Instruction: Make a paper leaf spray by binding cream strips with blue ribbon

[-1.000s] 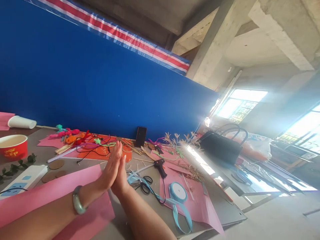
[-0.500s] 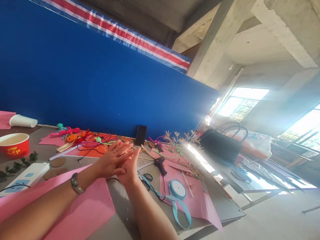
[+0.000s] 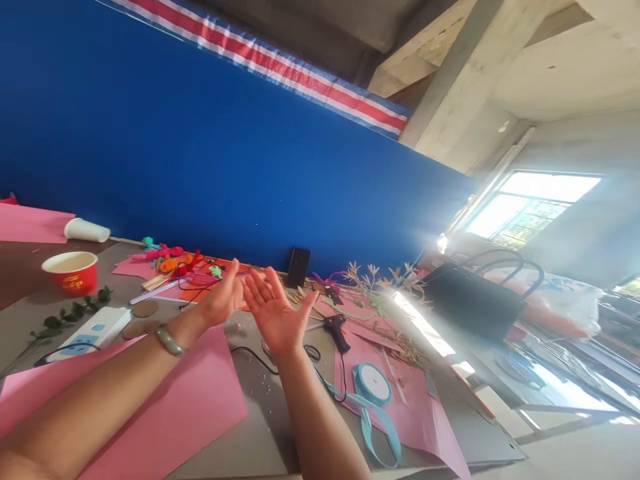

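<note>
My left hand (image 3: pixel 226 295), with a bangle (image 3: pixel 170 340) on its wrist, is raised above the table and seen edge-on, its fingers stretched out. Close beside it, my right hand (image 3: pixel 280 315) shows its palm with the fingers spread. Both hold nothing, and a narrow gap parts them. Beneath the left forearm lies a pink paper sheet (image 3: pixel 200 407). Right of my right hand are a black glue gun (image 3: pixel 337 330) and a roll of light blue ribbon (image 3: pixel 373 385) with a loose looped end. A black phone (image 3: pixel 299 267) leans upright behind the hands.
At left stand a red paper bowl (image 3: pixel 73 273), a tipped white cup (image 3: pixel 87 231) and a white power strip (image 3: pixel 93 333). Coloured craft pieces (image 3: pixel 170 260) and dried stems (image 3: pixel 373 283) lie along the blue panel (image 3: pixel 225 160). A black handbag (image 3: pixel 465 300) sits on the right.
My hands were pressed together, palm to palm; now they have come apart, the right palm turned into view. The camera has swung slightly left, shifting the scene rightward.
</note>
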The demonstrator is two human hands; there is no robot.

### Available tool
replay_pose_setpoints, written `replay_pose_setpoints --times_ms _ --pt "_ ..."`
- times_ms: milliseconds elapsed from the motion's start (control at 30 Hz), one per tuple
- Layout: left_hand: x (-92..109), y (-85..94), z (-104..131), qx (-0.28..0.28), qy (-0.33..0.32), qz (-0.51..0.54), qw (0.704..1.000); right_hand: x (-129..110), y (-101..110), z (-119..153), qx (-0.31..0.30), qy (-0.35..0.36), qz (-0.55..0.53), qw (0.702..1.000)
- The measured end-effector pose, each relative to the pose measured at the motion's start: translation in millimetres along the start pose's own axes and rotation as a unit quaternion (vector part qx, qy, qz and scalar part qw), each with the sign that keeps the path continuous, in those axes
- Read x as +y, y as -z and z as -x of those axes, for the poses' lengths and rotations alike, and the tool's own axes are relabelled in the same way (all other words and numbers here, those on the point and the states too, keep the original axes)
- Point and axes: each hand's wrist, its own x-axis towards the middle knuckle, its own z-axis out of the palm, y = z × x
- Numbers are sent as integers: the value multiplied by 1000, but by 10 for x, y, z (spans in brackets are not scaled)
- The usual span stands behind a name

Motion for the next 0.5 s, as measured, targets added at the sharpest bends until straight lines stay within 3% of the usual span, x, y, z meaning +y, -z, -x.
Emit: replay_pose_setpoints --times_ms 67,167,300,500 --pt "31 -25 39 -61 31 42 997 -12 37 -17 0 -4 -13 1000" --pt "83 22 69 -88 59 6 994 -16 104 -49 -10 -28 -22 999" --pt "155 154 55 -75 56 -98 991 1 144 -65 -34 -44 -40 998" --pt "187 201 22 -11 35 -143 989 8 148 -63 -32 -45 -44 998"
